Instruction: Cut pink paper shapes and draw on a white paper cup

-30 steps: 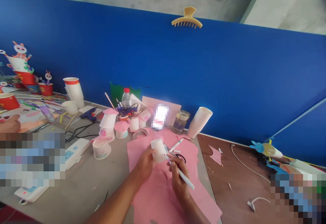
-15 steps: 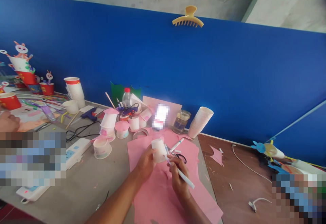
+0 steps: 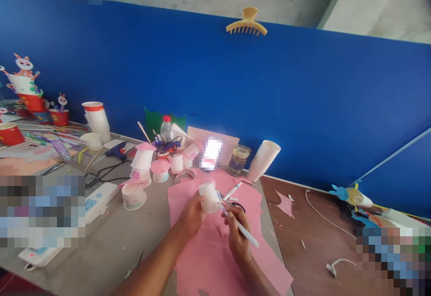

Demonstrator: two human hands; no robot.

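Observation:
My left hand (image 3: 192,213) is closed on a white paper cup (image 3: 209,198), turned rim down and slightly tilted. In my right hand (image 3: 238,231) is a white marker pen (image 3: 247,235), its tip pointing at the cup's lower right side. Whether the tip touches the cup I cannot tell. Pink paper (image 3: 205,260) lies under both hands. Just beyond my right hand are a second white marker (image 3: 233,190) and scissors with black handles (image 3: 239,206), partly hidden by that hand.
Pink-trimmed paper cups (image 3: 134,196) stand to the left, near a white power strip (image 3: 96,202) and a blue glue gun (image 3: 116,149). Behind are a blurred phone (image 3: 211,153), a glass jar (image 3: 239,159) and a stack of paper cups (image 3: 264,159). A blue partition (image 3: 303,94) rises beyond.
The whole view has shifted slightly. My hands keep their hold on the cup and marker with little movement. Another person's hand at the far left is out of sight now.

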